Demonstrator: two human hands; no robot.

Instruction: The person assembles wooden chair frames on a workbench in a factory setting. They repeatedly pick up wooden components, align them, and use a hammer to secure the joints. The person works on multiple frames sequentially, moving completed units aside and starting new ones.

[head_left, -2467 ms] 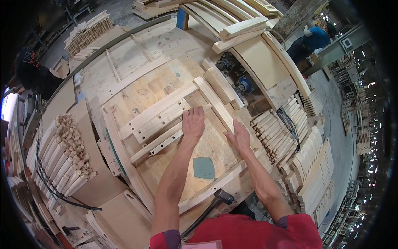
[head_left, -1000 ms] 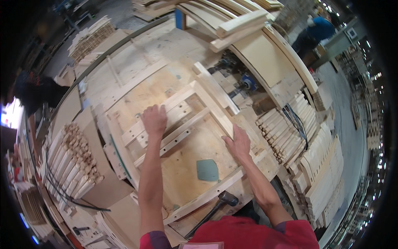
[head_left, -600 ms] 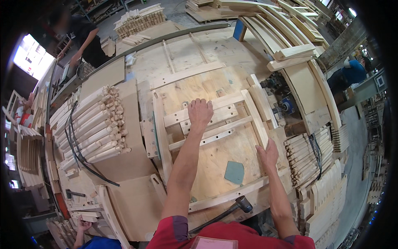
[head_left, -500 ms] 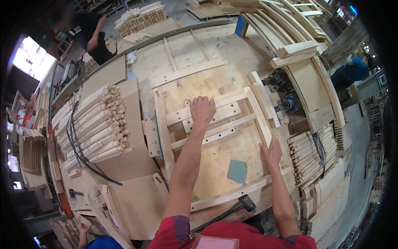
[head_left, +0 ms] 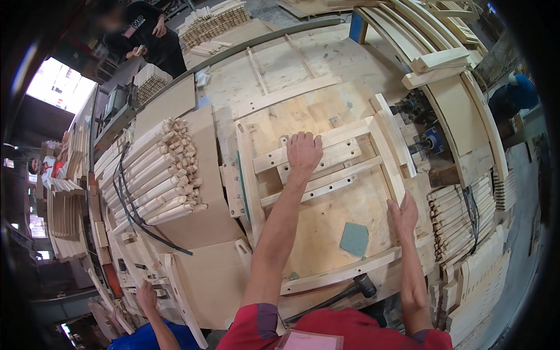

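Two hands flat on wooden frame (head_left: 326, 169) atop worktop (head_left: 326, 227): my left hand (head_left: 304, 153) has slid onto upper slats (head_left: 332, 154), fingers spread; right hand (head_left: 403, 214) open, steadying side rail (head_left: 389, 163) (mallet (head_left: 344, 294) idle near edge).

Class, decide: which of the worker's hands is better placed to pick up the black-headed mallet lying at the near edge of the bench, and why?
Probably the right hand: it rests flat on the frame's right rail, nearer the mallet. The left hand presses the far slats.

Stacked spindles (head_left: 154, 175), a mallet (head_left: 364, 284), green pad (head_left: 354, 238).
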